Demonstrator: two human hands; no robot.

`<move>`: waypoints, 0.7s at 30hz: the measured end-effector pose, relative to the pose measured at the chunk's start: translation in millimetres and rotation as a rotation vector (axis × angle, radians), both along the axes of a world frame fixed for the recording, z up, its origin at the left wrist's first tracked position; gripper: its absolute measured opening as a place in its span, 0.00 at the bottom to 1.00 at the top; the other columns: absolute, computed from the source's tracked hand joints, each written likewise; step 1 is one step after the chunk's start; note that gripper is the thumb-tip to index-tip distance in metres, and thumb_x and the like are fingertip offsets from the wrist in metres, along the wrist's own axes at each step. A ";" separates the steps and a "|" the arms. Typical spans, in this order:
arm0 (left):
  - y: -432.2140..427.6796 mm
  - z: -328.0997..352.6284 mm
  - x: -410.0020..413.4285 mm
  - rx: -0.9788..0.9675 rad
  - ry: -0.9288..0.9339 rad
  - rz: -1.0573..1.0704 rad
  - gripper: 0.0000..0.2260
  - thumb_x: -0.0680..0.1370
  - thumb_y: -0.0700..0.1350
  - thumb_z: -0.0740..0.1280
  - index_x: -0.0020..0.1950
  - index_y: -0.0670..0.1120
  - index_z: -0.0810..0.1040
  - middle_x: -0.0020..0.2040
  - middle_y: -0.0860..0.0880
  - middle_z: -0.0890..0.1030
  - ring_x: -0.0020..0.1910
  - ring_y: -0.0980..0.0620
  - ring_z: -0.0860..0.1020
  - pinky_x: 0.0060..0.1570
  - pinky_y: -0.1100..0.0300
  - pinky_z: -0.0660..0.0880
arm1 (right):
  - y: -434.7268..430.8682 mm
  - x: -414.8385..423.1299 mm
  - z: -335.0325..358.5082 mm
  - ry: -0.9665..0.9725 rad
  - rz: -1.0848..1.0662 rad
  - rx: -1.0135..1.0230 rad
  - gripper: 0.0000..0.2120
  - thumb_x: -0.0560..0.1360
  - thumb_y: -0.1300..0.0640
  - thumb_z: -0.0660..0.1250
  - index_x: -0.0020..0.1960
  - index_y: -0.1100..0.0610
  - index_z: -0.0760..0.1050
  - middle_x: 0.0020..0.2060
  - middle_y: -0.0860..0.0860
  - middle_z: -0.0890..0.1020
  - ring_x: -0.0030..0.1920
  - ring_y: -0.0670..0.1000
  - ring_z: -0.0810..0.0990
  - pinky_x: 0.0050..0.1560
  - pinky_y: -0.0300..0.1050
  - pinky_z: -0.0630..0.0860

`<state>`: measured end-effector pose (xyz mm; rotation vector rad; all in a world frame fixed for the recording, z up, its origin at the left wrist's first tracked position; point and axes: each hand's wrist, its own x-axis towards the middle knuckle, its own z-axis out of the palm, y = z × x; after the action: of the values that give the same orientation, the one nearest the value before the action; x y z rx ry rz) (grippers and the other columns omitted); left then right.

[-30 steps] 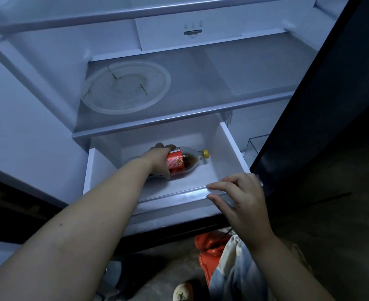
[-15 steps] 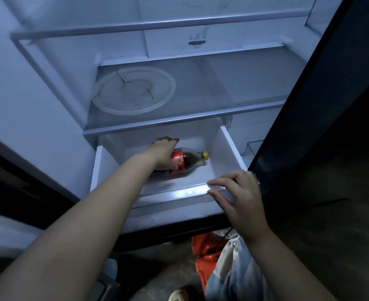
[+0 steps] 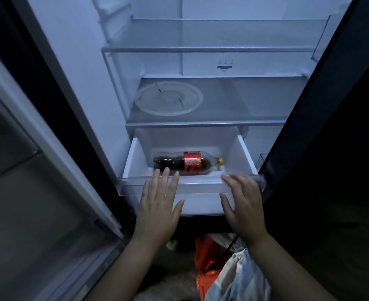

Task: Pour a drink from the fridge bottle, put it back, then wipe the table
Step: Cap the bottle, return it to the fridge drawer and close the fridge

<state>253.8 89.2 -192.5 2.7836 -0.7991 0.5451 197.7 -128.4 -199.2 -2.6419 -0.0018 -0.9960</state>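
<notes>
Left hand [image 3: 159, 205] is now resting on the front of the drawer [image 3: 200, 181], no longer gripping the bottle [image 3: 187, 162]
Both it and the right hand [image 3: 242, 205] are pressing there with straight, open fingers; just beyond them the bottle is lying on its side inside the drawer

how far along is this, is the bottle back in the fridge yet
Done: the bottle lies on its side in the pulled-out drawer, neither hand gripping it. In hand: the left hand and right hand rest on the drawer front, likely to push it in. Left: closing the fridge door and wiping the table, not in view.
</notes>
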 end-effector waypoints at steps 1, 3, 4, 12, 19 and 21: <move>0.5 -6.3 2.9 0.032 -0.024 -0.018 0.28 0.78 0.54 0.54 0.77 0.44 0.58 0.76 0.41 0.60 0.76 0.42 0.55 0.72 0.46 0.53 | 1.3 -1.3 -5.0 0.034 -0.030 -0.027 0.22 0.74 0.55 0.63 0.68 0.58 0.69 0.63 0.55 0.71 0.66 0.57 0.69 0.70 0.51 0.61; 2.0 -15.0 4.1 0.057 -0.062 -0.034 0.29 0.78 0.53 0.55 0.77 0.44 0.56 0.77 0.40 0.56 0.76 0.41 0.53 0.73 0.44 0.53 | 8.5 -5.6 -14.3 0.099 -0.074 -0.075 0.28 0.75 0.53 0.60 0.73 0.59 0.60 0.70 0.57 0.65 0.73 0.59 0.61 0.73 0.55 0.56; 2.8 -18.1 2.6 0.062 -0.081 -0.026 0.30 0.78 0.53 0.56 0.77 0.44 0.55 0.77 0.40 0.55 0.76 0.41 0.52 0.73 0.44 0.52 | 12.9 -9.7 -19.0 0.128 -0.084 -0.096 0.31 0.75 0.52 0.59 0.75 0.59 0.56 0.73 0.59 0.62 0.74 0.60 0.57 0.74 0.57 0.54; -2.4 -36.5 5.4 0.001 -0.165 0.014 0.28 0.82 0.56 0.46 0.78 0.45 0.47 0.78 0.41 0.46 0.77 0.41 0.46 0.75 0.47 0.43 | 15.0 -11.1 -31.1 0.246 -0.147 -0.201 0.34 0.77 0.47 0.52 0.77 0.58 0.43 0.77 0.60 0.47 0.76 0.62 0.48 0.73 0.58 0.50; -7.1 -47.7 13.9 -0.062 -0.253 0.017 0.29 0.82 0.57 0.46 0.78 0.44 0.42 0.78 0.40 0.41 0.77 0.40 0.42 0.74 0.46 0.41 | 14.1 -6.9 -34.3 0.278 -0.166 -0.229 0.32 0.80 0.43 0.42 0.77 0.59 0.41 0.76 0.60 0.47 0.76 0.62 0.47 0.73 0.59 0.51; -7.6 -50.1 16.1 -0.073 -0.282 0.007 0.31 0.81 0.57 0.48 0.78 0.44 0.41 0.78 0.40 0.40 0.77 0.39 0.42 0.74 0.46 0.40 | 15.0 -6.5 -35.3 0.281 -0.176 -0.242 0.32 0.80 0.43 0.41 0.77 0.60 0.41 0.76 0.61 0.47 0.76 0.63 0.46 0.73 0.59 0.50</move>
<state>269.9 81.6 -242.6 2.6786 -0.8041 0.9629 191.2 -113.5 -234.5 -3.0276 0.1878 -0.7032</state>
